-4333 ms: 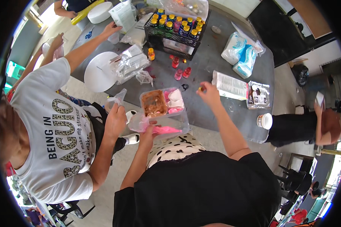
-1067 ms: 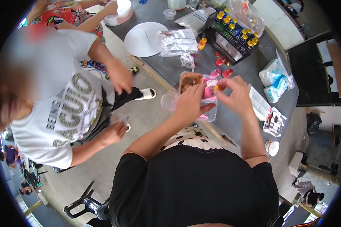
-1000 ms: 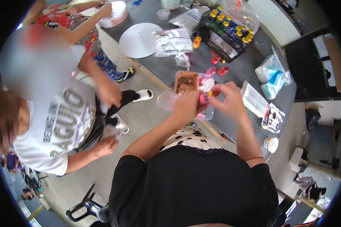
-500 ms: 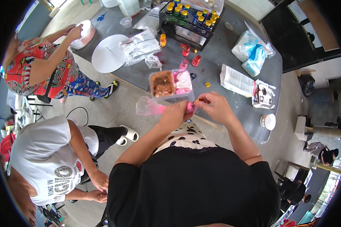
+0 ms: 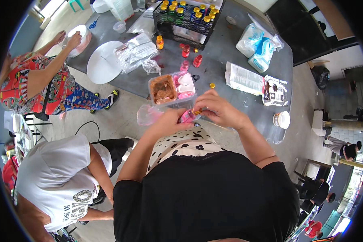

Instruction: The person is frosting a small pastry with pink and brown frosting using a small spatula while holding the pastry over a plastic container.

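Note:
My left hand (image 5: 170, 122) is closed around a small pink bottle (image 5: 186, 117), held tilted just off the table's near edge. The fingers of my right hand (image 5: 218, 109) pinch the bottle's yellow-gold cap (image 5: 196, 111) at its upper end. A translucent, pink-stained plastic bag (image 5: 148, 115) shows beside my left hand; how it is held is hidden. Just beyond my hands, a clear plastic tub (image 5: 176, 104) holds brown stuff in one part and white and pink stuff in the other. A loose yellow cap (image 5: 212, 86) lies on the table beyond my right hand.
Red bottles (image 5: 197, 61) and an orange bottle (image 5: 159, 42) stand before a black mesh rack (image 5: 185, 27) of gold-capped bottles. A white round board (image 5: 104, 64), foil packets (image 5: 275, 90), blue-white packs (image 5: 262, 54) and a white tub (image 5: 281, 119) share the table. Two people stand at left.
The table's things sit further left and slightly lower in view. My hands stay on the bottle and cap, while less of the pink-stained bag shows. The person in white leans lower.

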### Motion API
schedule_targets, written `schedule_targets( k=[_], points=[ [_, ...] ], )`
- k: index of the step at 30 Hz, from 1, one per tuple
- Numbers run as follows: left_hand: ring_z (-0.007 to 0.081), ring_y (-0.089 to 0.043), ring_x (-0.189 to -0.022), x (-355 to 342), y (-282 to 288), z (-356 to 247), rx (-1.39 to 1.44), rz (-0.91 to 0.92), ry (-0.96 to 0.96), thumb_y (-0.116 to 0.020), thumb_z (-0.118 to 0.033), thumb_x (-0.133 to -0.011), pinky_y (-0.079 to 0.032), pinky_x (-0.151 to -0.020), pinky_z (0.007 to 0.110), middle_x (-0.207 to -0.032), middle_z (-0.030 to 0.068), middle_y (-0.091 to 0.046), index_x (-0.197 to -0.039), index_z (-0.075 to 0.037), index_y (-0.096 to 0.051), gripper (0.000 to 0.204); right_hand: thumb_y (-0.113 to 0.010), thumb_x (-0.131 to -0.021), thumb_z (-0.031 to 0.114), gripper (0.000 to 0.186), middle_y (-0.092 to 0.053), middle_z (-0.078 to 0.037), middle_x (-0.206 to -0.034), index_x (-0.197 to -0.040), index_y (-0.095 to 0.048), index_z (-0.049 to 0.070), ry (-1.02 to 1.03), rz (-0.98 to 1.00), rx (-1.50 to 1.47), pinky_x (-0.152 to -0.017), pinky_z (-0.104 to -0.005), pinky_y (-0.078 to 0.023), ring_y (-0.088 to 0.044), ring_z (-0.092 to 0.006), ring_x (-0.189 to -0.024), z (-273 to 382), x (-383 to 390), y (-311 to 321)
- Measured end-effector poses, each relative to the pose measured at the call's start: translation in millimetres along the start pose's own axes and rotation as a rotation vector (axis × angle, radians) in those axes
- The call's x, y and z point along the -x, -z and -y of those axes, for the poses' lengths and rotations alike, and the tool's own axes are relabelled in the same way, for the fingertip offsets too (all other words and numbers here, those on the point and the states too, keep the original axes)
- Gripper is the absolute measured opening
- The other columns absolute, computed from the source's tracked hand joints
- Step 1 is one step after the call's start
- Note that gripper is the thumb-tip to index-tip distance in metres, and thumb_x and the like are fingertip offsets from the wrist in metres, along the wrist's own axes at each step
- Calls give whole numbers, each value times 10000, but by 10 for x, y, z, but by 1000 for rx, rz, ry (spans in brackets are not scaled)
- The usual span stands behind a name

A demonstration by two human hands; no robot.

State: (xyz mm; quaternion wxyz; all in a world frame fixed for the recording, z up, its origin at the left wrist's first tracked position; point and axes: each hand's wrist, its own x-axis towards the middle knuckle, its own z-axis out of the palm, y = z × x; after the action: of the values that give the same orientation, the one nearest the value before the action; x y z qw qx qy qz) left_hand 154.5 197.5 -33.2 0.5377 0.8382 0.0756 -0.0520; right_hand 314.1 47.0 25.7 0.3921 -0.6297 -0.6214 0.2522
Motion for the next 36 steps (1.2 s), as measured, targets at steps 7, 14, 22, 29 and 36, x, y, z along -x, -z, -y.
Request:
schedule_targets(
  k=[7, 14, 22, 29, 36],
  points=[
    [125, -524, -662, -14, -27, 18, 349, 13, -51, -688, -295, -755, -436, -624, 305, -712, 59, -575, -986, 3, -575, 393, -631, -742, 26, 311, -554, -74, -1019, -1042, -575, 82, 42, -142, -176, -760, -328, -438, -505, -224, -937, -36, -6, -100],
    [184, -556, -634, -232, 248, -44, -42, -81, 39, -693, -314, -720, -431, -612, 334, -694, 149, -575, -970, 17, -575, 431, -670, -756, 94, 285, -590, -70, -940, -1021, -596, 21, -232, -119, 14, -666, -255, -463, -551, -133, -686, -42, -266, 53],
    [159, -518, -626, -177, 191, 199, 96, 28, 11, -687, -333, -744, -424, -606, 315, -666, 86, -544, -962, 3, -578, 416, -545, -724, -75, 182, -530, -54, -922, -876, -537, 26, -21, -189, -226, -693, -235, -439, -532, -120, -779, -141, -196, 108],
    [70, -481, -681, -131, -40, 299, 467, -301, 16, -674, -184, -785, -410, -605, 243, -801, -12, -549, -963, -22, -545, 274, -630, -701, 120, 148, -620, -75, -845, -832, -598, 59, -649, -312, 483, -705, -358, -463, -574, -281, -768, -1372, 552, -280],
    [59, -494, -713, -267, -272, 134, 679, -488, 88, -615, -90, -818, -417, -630, 215, -813, -12, -539, -1014, -17, -515, 231, -649, -724, 148, 170, -629, -76, -921, -882, -637, 88, -657, -354, 643, -775, -346, -447, -571, -268, -866, -1406, 630, -473]
  ],
)
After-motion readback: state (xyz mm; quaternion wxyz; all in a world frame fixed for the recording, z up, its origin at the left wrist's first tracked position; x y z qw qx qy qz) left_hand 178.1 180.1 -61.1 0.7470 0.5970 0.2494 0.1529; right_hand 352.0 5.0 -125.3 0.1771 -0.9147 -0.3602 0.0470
